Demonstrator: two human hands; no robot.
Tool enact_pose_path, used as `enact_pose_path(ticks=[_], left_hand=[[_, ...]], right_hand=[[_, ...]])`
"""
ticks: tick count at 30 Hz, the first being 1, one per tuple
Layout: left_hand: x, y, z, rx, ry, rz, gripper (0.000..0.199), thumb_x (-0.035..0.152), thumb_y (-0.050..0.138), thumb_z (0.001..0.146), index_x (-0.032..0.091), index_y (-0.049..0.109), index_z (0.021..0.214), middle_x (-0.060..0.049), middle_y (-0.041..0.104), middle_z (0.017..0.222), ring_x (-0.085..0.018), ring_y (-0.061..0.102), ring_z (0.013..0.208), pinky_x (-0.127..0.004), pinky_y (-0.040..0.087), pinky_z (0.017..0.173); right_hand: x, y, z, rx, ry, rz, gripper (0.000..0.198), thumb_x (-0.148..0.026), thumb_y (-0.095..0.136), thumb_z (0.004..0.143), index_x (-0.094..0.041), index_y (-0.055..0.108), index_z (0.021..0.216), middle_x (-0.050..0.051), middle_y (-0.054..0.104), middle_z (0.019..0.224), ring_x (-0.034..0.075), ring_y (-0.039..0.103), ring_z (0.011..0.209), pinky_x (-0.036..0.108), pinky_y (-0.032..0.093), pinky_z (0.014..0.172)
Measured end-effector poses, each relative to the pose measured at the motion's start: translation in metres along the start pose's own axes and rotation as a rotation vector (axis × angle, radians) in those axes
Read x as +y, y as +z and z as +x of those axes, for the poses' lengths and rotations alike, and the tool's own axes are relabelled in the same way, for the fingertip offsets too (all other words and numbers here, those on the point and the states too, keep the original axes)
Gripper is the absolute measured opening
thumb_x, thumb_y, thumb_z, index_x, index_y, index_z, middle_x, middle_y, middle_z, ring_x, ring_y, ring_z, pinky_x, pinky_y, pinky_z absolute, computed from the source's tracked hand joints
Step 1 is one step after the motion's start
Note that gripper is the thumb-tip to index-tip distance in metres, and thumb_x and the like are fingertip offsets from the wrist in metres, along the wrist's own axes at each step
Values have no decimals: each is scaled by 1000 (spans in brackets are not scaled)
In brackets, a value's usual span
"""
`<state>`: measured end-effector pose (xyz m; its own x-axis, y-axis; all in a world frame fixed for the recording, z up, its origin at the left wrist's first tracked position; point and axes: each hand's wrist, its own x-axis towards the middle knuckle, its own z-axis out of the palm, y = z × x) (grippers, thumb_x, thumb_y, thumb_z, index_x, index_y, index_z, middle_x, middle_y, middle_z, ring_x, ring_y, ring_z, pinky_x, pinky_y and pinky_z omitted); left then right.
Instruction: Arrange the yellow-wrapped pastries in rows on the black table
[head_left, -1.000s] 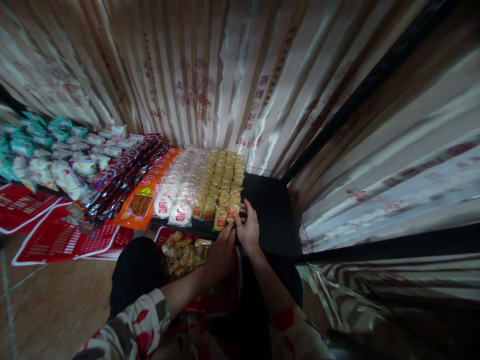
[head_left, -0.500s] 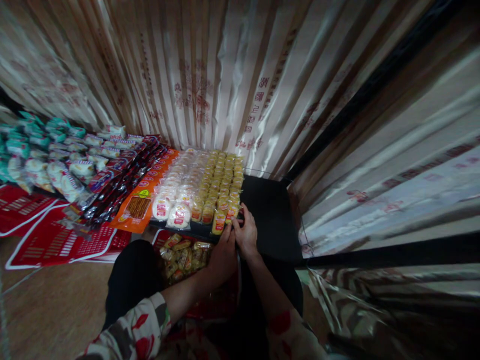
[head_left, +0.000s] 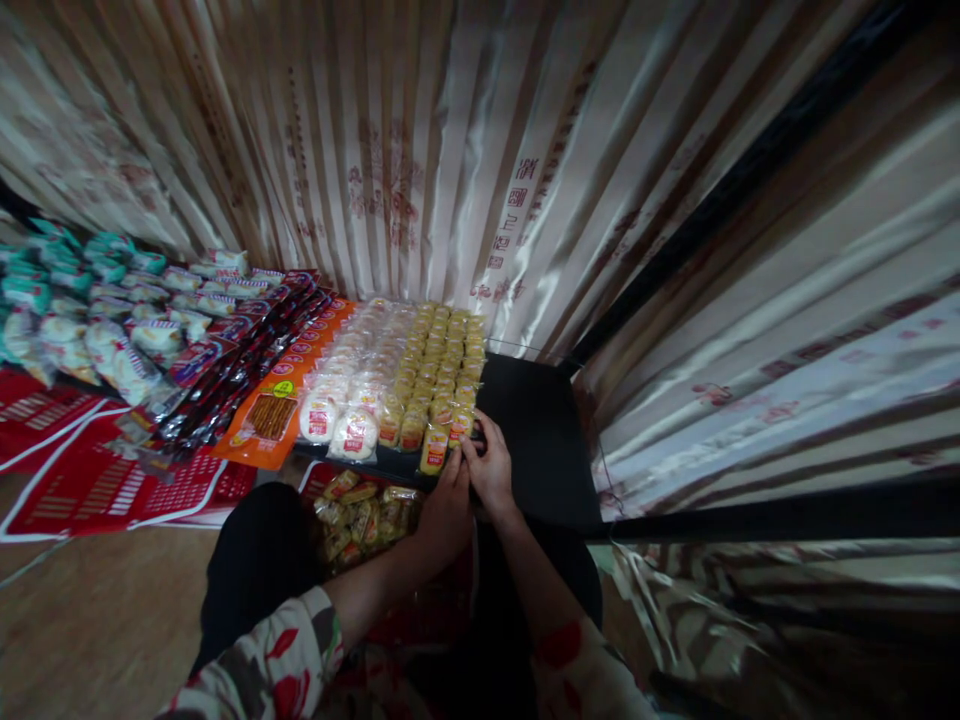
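Observation:
My right hand (head_left: 491,466) curls around the near right corner of a yellow-wrapped small cake (head_left: 460,428) at the front of its row. My left hand (head_left: 448,512) meets it from the left, fingertips together at that cake's near edge; whatever those fingers hold is hidden. Another yellow-wrapped cake (head_left: 435,450) lies just left of them. Behind stretch rows of the same yellow packets (head_left: 442,350). Round white packaged cakes (head_left: 354,436) sit to their left on the black tabletop (head_left: 532,440).
Orange snack bags (head_left: 270,415), dark red packets (head_left: 240,350) and white and green packets (head_left: 127,355) lie leftward. A red basket (head_left: 142,480) stands below; loose yellow packets (head_left: 367,515) are between my knees. Pale curtains (head_left: 465,150) hang behind, with a dark pole (head_left: 675,270) at right.
The view has shifted very slightly. Both hands stay at the same front cake, with hardly any visible movement.

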<state>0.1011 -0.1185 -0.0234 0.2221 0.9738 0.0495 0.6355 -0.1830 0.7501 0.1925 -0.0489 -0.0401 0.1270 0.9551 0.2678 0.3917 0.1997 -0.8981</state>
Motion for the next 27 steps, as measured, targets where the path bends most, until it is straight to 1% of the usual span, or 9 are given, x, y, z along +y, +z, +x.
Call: enact_pose_path(ticks=[4, 7, 9, 13, 16, 18, 20, 25, 27], left_hand=[[1, 3, -2, 3, -22, 66, 62, -1, 34, 74, 4, 31, 135, -19, 25, 147, -23, 22, 137, -42, 31, 110], [3, 5, -2, -13, -36, 127, 60, -1, 34, 74, 3, 35, 133, -19, 28, 145, -23, 24, 136, -42, 31, 110], [4, 6, -2, -9, -50, 146, 58, 0, 33, 75, 4, 36, 133, -18, 29, 145, -23, 25, 136, -42, 32, 109], [7, 7, 0, 4, -108, 151, 55, 2, 33, 78, 3, 38, 133, -17, 27, 146, -23, 27, 135, -39, 34, 109], [9, 6, 3, 7, -128, 152, 53, 2, 31, 79, 3, 41, 131, -17, 31, 145, -22, 27, 135, -37, 32, 110], [8, 6, 5, 7, -129, 153, 52, 3, 31, 79, 3, 42, 130, -17, 32, 144, -22, 27, 135, -38, 31, 110], [6, 7, 6, 9, -120, 157, 52, 4, 32, 79, 3, 41, 131, -18, 31, 145, -23, 27, 135, -38, 33, 109], [1, 12, 5, 58, -68, 168, 55, 3, 34, 77, 7, 40, 132, -16, 32, 145, -24, 28, 135, -42, 35, 107], [2, 12, 5, 63, -74, 165, 55, 3, 34, 77, 6, 40, 132, -17, 31, 144, -25, 29, 134, -43, 36, 107]], right_hand=[[1, -2, -1, 18, 110, 146, 52, -41, 55, 78, -19, 52, 124, 12, 54, 123, 21, 56, 106, 33, 52, 82], [6, -2, 8, 79, 225, 229, 57, -51, 46, 82, -18, 48, 128, 10, 51, 132, 21, 49, 118, 36, 43, 97], [11, 1, 19, 97, 282, 309, 60, -57, 38, 84, -20, 47, 130, 7, 46, 138, 20, 44, 124, 37, 38, 102], [15, 11, 43, 53, 346, 445, 66, -65, 31, 83, -22, 45, 131, 4, 42, 140, 18, 41, 127, 37, 35, 104], [8, 17, 54, 10, 368, 599, 66, -68, 28, 83, -24, 49, 128, 4, 48, 136, 19, 47, 123, 38, 39, 101], [3, 17, 56, 34, 368, 686, 67, -68, 27, 83, -24, 49, 128, 7, 51, 133, 20, 49, 121, 39, 40, 100], [3, 16, 57, 52, 364, 689, 68, -68, 26, 83, -23, 48, 129, 8, 51, 133, 20, 48, 122, 40, 40, 100], [13, 17, 54, -8, 354, 527, 67, -69, 29, 82, -24, 53, 124, 4, 53, 131, 19, 46, 123, 36, 40, 100], [15, 18, 53, 22, 334, 521, 67, -68, 31, 81, -22, 53, 124, 5, 54, 130, 19, 47, 122, 36, 40, 100]])
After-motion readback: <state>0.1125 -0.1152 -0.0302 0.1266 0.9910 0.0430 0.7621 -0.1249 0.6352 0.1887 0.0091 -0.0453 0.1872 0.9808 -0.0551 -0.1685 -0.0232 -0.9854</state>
